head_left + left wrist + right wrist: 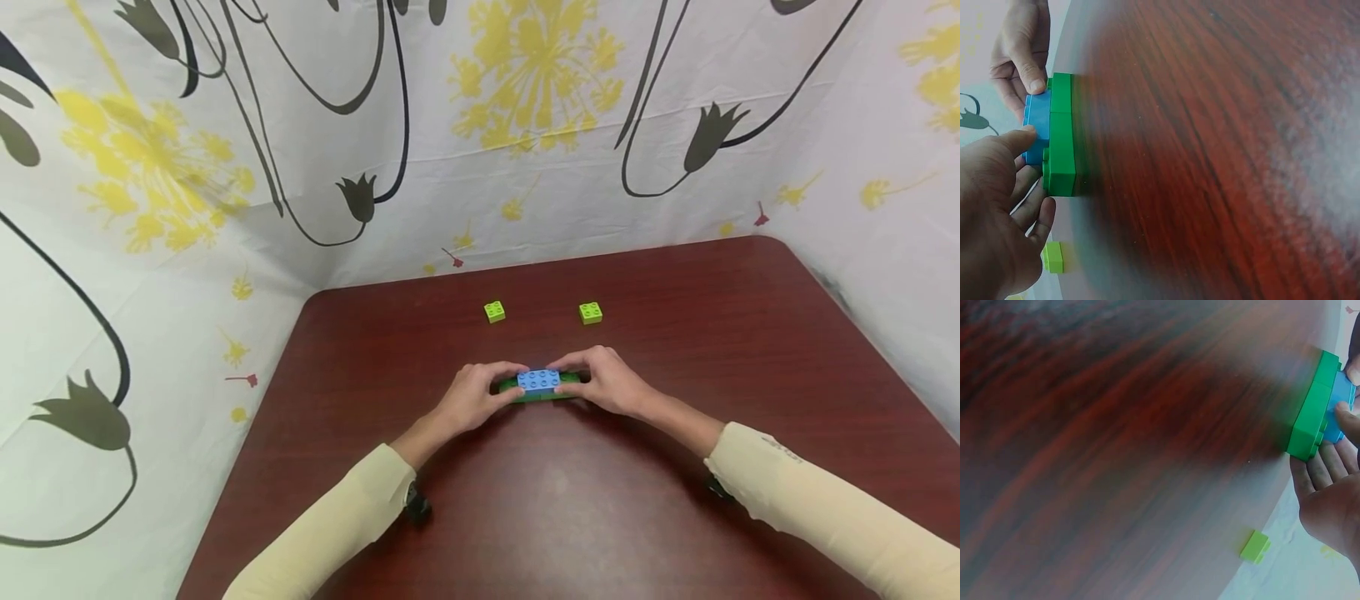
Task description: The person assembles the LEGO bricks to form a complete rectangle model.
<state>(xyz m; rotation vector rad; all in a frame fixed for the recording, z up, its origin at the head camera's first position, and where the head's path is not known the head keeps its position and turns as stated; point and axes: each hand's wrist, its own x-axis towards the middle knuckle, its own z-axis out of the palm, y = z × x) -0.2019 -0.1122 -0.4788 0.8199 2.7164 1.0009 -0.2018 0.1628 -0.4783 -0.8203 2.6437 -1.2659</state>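
Note:
A blue toy brick [538, 381] with studs on top sits across two green toy bricks [546, 397] laid end to end on the table. The left hand [474, 395] pinches the blue brick's left end between thumb and fingers. At the other end, the right hand [609, 382] pinches it in the same way. In the left wrist view, the blue brick [1037, 128] rests against the studded side of the green bricks [1062, 140], with a thumb at each end. The right wrist view shows the green bricks [1314, 409] and part of the blue brick [1337, 406].
Two small lime-green bricks lie beyond the hands: a left one [494, 312] and a right one [590, 313]. Everything stands on a dark red wooden table [555, 500]. A patterned white cloth [420, 167] hangs behind the far edge and along the sides.

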